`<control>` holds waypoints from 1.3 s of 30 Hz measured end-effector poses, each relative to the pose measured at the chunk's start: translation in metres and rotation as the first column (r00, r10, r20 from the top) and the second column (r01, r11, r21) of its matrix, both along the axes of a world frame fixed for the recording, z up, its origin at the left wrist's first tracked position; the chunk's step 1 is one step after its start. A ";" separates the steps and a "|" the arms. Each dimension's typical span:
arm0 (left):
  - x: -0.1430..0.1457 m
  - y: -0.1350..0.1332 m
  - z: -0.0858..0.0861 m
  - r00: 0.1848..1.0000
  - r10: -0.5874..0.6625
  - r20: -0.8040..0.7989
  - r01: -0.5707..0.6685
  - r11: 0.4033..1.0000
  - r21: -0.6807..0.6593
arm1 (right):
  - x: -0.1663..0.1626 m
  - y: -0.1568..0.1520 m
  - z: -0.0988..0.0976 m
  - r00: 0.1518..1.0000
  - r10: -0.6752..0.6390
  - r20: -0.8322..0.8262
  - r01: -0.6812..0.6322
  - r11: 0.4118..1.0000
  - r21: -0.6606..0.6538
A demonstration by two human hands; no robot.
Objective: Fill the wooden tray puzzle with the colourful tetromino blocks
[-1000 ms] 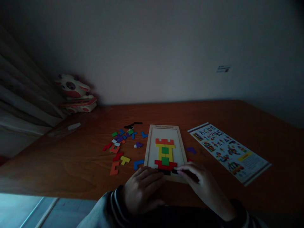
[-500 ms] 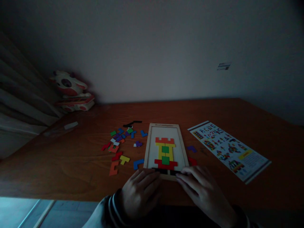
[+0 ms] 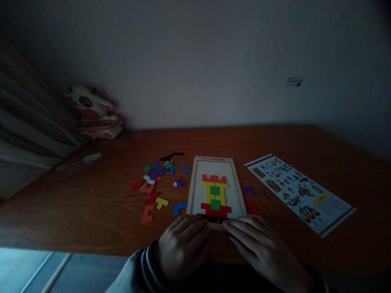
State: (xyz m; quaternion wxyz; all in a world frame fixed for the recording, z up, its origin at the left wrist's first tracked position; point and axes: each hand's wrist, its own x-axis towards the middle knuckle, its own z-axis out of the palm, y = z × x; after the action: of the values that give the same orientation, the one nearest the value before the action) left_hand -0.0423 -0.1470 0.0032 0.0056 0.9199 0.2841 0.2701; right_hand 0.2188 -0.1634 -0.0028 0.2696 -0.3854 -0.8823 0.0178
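Note:
A wooden puzzle tray [image 3: 194, 179] lies on the table with a tower of orange, yellow, green and red blocks [image 3: 215, 196] inside it. A black piece [image 3: 214, 219] sits at the tower's foot by the tray's near edge. My left hand [image 3: 182, 248] lies flat at the tray's near left corner, fingers stretched out. At the near right corner, my right hand [image 3: 259, 244] has its fingers spread, the tips touching the tray edge beside the black piece. Neither hand holds anything.
Several loose coloured blocks [image 3: 154, 185] lie scattered left of the tray. A purple piece [image 3: 249, 189] and a red piece [image 3: 252, 207] lie to its right. A printed pattern sheet [image 3: 301, 191] lies further right. A toy figure [image 3: 91, 112] stands at the back left by the wall.
My right hand has slid left and down toward the tray's near edge. The left hand has stayed almost still. The view has shifted slightly.

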 end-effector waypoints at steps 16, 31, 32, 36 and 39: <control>-0.003 0.006 0.005 0.985 -0.046 -0.169 0.026 0.992 -0.121 | 0.001 0.002 -0.004 0.998 -0.036 0.054 0.037 0.999 -0.019; 0.000 0.001 0.005 0.999 -0.026 0.030 0.024 0.999 0.042 | -0.001 -0.001 0.000 0.998 0.043 0.042 -0.046 0.996 0.073; 0.000 0.000 0.004 0.999 -0.027 0.033 0.026 0.999 0.042 | -0.001 -0.001 0.000 0.998 0.045 0.045 -0.048 0.997 0.067; 0.001 -0.001 0.002 0.998 -0.023 0.061 0.019 0.998 0.062 | 0.001 -0.001 -0.001 0.997 0.061 0.049 -0.063 0.997 0.054; 0.000 -0.001 -0.001 0.997 -0.027 0.069 0.022 0.997 0.071 | 0.002 -0.001 -0.001 0.996 0.073 0.058 -0.075 0.996 0.044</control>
State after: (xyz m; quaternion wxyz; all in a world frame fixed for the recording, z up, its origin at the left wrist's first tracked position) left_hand -0.0421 -0.1478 0.0022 -0.0133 0.9130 0.2628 0.3116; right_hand 0.2208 -0.1642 -0.0040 0.2524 -0.3464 -0.9035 -0.0034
